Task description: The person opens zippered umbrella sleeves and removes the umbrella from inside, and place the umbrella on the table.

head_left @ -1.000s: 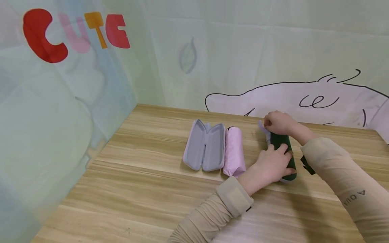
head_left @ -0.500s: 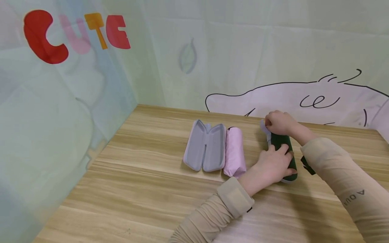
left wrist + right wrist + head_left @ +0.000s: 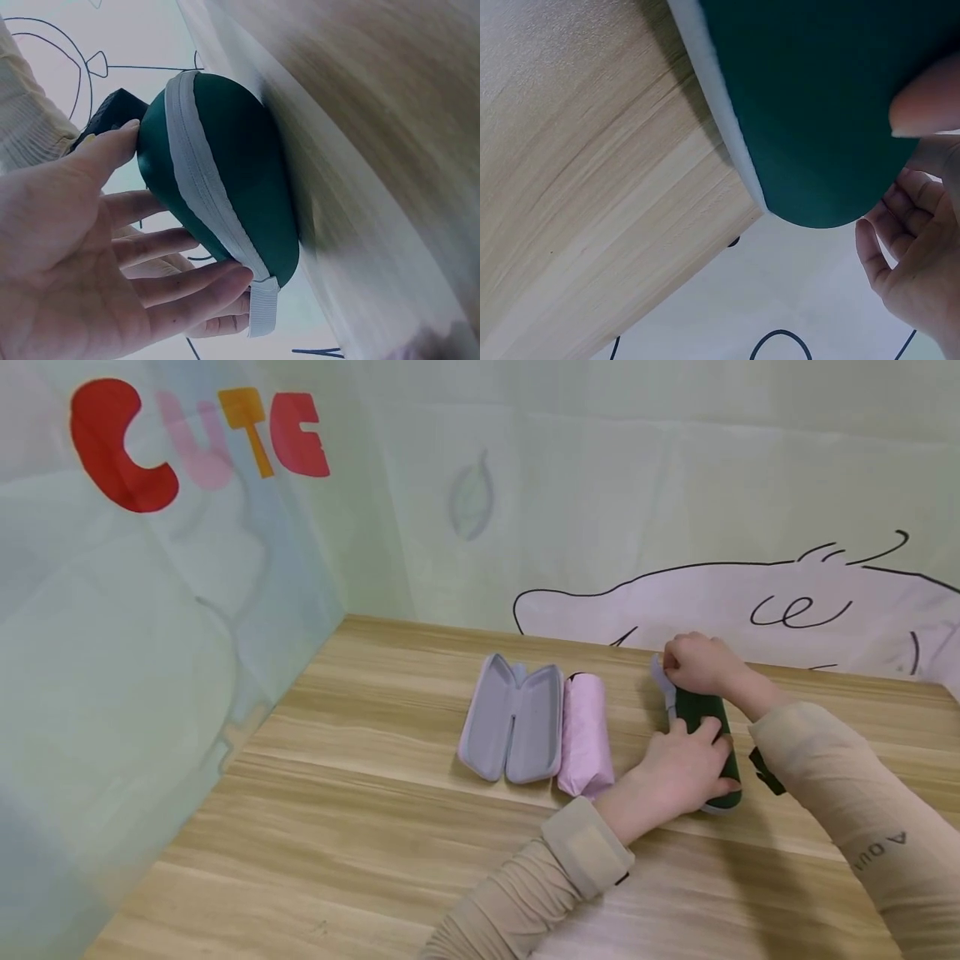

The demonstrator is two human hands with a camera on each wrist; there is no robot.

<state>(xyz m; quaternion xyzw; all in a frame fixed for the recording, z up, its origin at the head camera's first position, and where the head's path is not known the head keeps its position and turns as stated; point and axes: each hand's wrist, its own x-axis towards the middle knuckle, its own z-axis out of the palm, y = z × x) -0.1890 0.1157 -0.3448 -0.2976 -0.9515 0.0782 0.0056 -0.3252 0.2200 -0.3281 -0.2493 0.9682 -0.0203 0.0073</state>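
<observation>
A dark green zip glasses case (image 3: pixel 701 704) with a grey zipper band lies on the wooden table, right of centre in the head view. My left hand (image 3: pixel 682 768) grips its near half, thumb and fingers spread across the top and sides. In the left wrist view the left thumb and fingertips touch the case (image 3: pixel 244 165) on either side of the zipper band. At the far end my right hand (image 3: pixel 699 662) holds the case with curled fingers, beside a pale lavender strap (image 3: pixel 660 672). A grey tab (image 3: pixel 262 307) sticks out from the zipper band's end.
Left of the hands, a pink case (image 3: pixel 513 727) with grey lining stands unfolded. A pink pouch (image 3: pixel 587 735) lies against its right side. A fabric backdrop (image 3: pixel 585 502) with cartoon drawings rises behind the wooden table (image 3: pixel 337 860).
The head view has shifted slightly, so everything sits a little further right. Both hands keep nearly the same places on the green glasses case.
</observation>
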